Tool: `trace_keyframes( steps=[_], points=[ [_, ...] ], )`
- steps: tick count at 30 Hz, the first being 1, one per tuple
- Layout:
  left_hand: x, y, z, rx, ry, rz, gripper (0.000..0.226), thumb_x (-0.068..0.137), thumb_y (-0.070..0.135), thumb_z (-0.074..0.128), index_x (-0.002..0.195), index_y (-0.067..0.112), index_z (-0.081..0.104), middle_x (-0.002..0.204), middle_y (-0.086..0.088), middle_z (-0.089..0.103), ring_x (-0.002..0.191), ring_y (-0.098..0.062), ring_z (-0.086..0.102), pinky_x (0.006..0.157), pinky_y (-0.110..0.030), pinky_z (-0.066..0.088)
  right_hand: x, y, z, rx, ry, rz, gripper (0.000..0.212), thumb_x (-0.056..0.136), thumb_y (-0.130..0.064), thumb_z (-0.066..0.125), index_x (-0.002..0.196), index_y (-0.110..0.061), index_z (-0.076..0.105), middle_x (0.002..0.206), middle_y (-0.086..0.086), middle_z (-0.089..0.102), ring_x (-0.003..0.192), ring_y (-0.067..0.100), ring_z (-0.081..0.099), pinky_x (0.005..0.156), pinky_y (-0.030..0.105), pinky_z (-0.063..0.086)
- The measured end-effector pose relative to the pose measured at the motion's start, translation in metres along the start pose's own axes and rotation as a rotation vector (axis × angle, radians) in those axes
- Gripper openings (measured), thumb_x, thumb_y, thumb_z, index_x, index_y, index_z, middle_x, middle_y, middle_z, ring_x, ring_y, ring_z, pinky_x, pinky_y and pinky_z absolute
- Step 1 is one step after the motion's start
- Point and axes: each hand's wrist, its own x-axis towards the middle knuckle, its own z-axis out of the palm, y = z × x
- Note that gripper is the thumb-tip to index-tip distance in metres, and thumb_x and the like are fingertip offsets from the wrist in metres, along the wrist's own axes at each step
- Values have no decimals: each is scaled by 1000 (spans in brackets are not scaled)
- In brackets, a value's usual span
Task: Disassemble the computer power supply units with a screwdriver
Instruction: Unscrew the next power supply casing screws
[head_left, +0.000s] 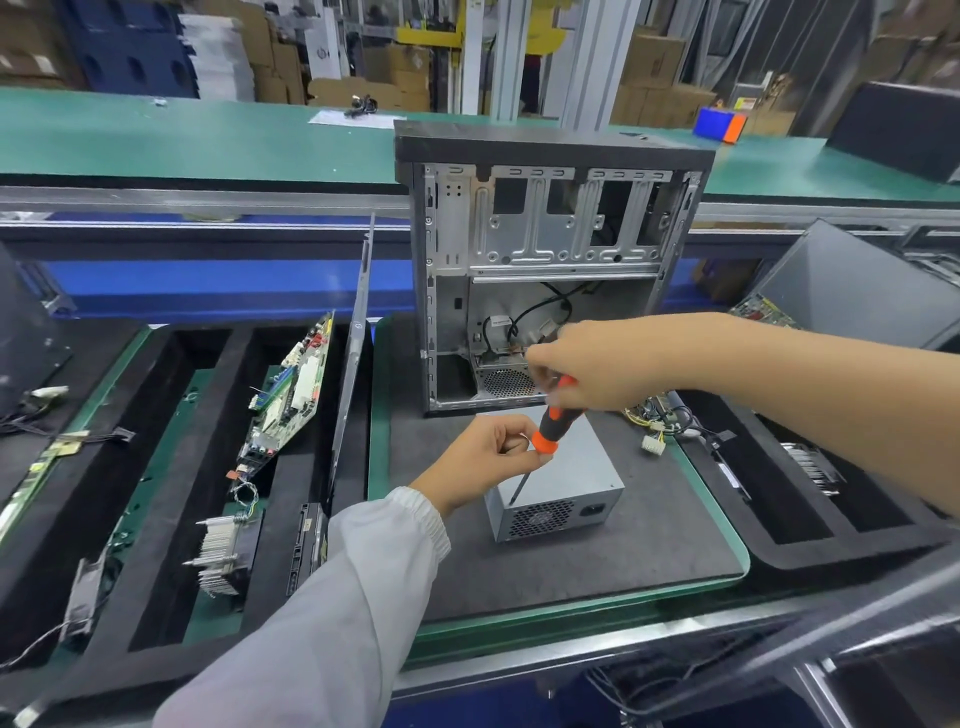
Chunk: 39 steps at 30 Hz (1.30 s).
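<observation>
Fingers (540, 364) grip screwdriver (553, 415) over dark mat (597, 561).

site: electronics teardown line in a warehouse | beyond hands: green conveyor (208, 140), stacked cartons (654, 78) | left of hands: foam trays (156, 467) with boards (291, 395), heatsink (223, 551) | under hands: ESD mat (597, 561)

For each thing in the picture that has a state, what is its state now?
power supply unit: out of the case, lying on the mat
screwdriver: gripped, tip on the unit's near edge
computer case: upright, side open
left hand: pinching the handle's lower end
right hand: gripping the handle's top
</observation>
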Motion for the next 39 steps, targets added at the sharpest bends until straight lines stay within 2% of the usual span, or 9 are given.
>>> trace_keyframes(
  steps=[6, 8, 11, 17, 23, 28, 30, 34, 39],
  points=[
    [-1, 4, 0, 15, -1, 29, 29, 92, 7, 64, 71, 23, 53, 58, -1, 22, 60, -17, 20, 84, -35, 43, -4, -2, -4, 95, 8, 131, 76, 71, -81, 48, 106, -13, 50, 91, 8, 61, 62, 20, 68, 57, 29, 51],
    [1, 3, -1, 4, -10, 18, 31, 92, 6, 65, 68, 21, 53, 57, 0, 23, 58, -16, 22, 88, -43, 49, 0, -5, 1, 29, 47, 170, 66, 86, -72, 38, 81, -8, 51, 76, 13, 68, 53, 21, 65, 50, 25, 46],
    [1, 1, -3, 3, -1, 17, 18, 91, 6, 66, 76, 14, 60, 56, 3, 25, 56, -15, 23, 86, -37, 45, 3, -2, 1, 9, 25, 9, 21, 95, -36, 52, 105, -18, 49, 105, 7, 53, 79, 25, 58, 67, 35, 47],
    [1, 4, -4, 16, -8, 40, 38, 92, 3, 63, 75, 37, 62, 60, -9, 25, 61, -29, 23, 79, -27, 40, -1, -5, -4, 98, 52, 131, 70, 77, -77, 47, 98, -9, 52, 83, 6, 60, 66, 22, 66, 58, 32, 53],
    [1, 3, -4, -11, -3, -4, 16, 92, 6, 64, 79, 12, 56, 61, -2, 22, 63, -22, 20, 86, -29, 42, 0, 1, 0, 83, 0, -24, 23, 91, -33, 56, 110, -26, 45, 105, 2, 43, 79, 22, 55, 75, 41, 50],
    [3, 2, -5, 20, -6, 10, 21, 92, 8, 63, 75, 2, 52, 61, -2, 22, 63, -29, 21, 81, -28, 39, -2, -3, -1, 82, 92, 134, 71, 74, -80, 45, 89, -11, 51, 82, 5, 58, 67, 23, 64, 60, 32, 52],
    [3, 1, -5, 14, -11, 5, 25, 91, 9, 65, 70, 16, 53, 60, 0, 23, 60, -20, 22, 81, -27, 42, 1, -6, 1, 17, 150, 160, 62, 88, -69, 39, 70, -10, 46, 66, 5, 53, 56, 21, 57, 50, 27, 42],
    [3, 1, -5, 3, -20, 7, 18, 91, 10, 66, 77, 17, 57, 59, 1, 23, 59, -16, 22, 82, -27, 44, -4, 4, -5, 99, -32, -16, 26, 90, -30, 58, 112, -27, 46, 101, -1, 40, 77, 21, 52, 74, 38, 49],
    [4, -1, -3, 9, -23, 27, 12, 91, 9, 65, 81, 13, 58, 57, 4, 21, 58, -15, 20, 73, -21, 40, -5, -3, -4, 101, 70, 166, 65, 77, -74, 51, 90, -11, 52, 79, 4, 60, 60, 20, 68, 55, 28, 53]
  ],
)
